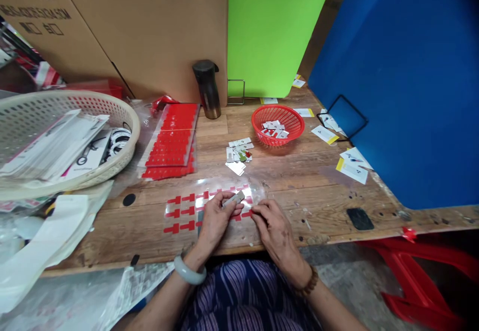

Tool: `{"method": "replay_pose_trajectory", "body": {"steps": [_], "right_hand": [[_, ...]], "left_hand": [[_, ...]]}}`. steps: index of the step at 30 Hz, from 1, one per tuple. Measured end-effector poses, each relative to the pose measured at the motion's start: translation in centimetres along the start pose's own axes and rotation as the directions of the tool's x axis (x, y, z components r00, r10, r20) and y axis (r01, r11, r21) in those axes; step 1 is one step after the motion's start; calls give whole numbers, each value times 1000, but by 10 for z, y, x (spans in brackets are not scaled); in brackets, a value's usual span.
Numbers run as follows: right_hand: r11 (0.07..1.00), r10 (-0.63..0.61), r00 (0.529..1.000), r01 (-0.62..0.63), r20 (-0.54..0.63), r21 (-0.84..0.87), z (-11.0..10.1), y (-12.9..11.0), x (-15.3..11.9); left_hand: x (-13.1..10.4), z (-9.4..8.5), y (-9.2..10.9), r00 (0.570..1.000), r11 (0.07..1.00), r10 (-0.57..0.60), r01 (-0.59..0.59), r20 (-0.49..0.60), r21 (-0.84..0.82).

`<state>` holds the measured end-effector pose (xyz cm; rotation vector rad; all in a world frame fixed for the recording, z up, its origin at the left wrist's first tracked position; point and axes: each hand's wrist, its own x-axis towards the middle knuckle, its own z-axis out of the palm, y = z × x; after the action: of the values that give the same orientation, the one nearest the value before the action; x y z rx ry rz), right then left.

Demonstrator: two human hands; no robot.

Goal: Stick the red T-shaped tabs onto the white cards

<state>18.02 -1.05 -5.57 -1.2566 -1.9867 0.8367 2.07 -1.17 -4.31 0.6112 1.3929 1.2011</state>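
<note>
Here, at the near edge of the table (145,221), the left hand (217,215) was gripping a flat grey piece (235,199) between thumb and fingers, tilted just above the clear sheet (239,234)! And that sheet lay right along the near edge, red stickers (187,211) lined up in rows across it. Over on its right end, the right hand (276,229) had thumb and fingertips drawn in close at a sticker; whether they had it pinched, there was no telling.

Beyond the hands, towards the far edge, sat a loose pile of small flat pieces (239,151), and just right of it a red basket (295,127) with more inside. Left of the pile, red sheets (172,134) lay stacked, a dark tumbler (208,91) upright behind them by the far edge. The big white basket (133,126) filled the far left corner, loaded with packets, while printed cards (352,171) were scattered towards the right edge.
</note>
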Motion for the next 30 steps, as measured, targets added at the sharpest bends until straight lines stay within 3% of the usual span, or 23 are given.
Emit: {"method": "replay_pose_trajectory", "body": {"steps": [5,15,23,27,30], "right_hand": [[999,45,999,-45,19,13,-4,-8,7],[930,99,971,-168,218,327,-29,-14,-3],[855,284,952,-307,118,418,-39,-15,-5],[871,271,961,-268,54,410,-39,-23,-1],[869,244,966,-255,81,424,-35,-27,1]], "left_hand": [[1,2,2,999,1000,-5,5,-35,4],[0,7,4,996,999,-35,34,-77,-13],[-14,-4,21,980,969,-186,195,77,-149],[-34,-7,34,946,939,-277,304,170,-160],[-46,-7,36,918,914,-344,375,197,-152]]}}
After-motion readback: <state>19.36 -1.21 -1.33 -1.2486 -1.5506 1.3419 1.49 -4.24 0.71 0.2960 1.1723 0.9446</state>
